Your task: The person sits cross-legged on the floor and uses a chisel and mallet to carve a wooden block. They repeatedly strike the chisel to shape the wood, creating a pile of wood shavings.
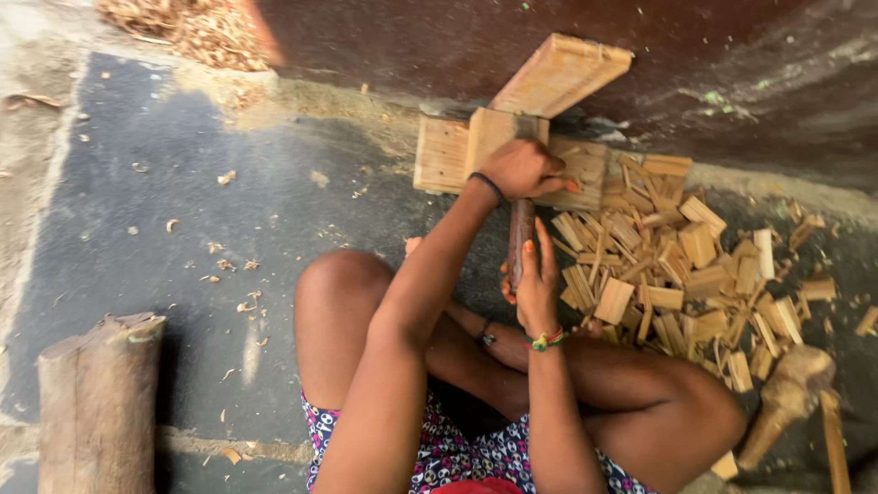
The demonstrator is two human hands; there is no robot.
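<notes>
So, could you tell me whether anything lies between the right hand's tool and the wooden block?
Nothing visible does: the tool runs up to the block, though the left hand covers where they meet.

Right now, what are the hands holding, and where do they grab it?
The left hand grips the top of an upright wood block. The right hand holds the lower handle of a dark tool.

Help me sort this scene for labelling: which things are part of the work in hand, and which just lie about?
In use:
left hand steadying the upright wood block
right hand on the dark-handled tool
flat base board
pile of split wood pieces

Lying about:
log
wooden mallet
wood shavings
leaning plank
</notes>
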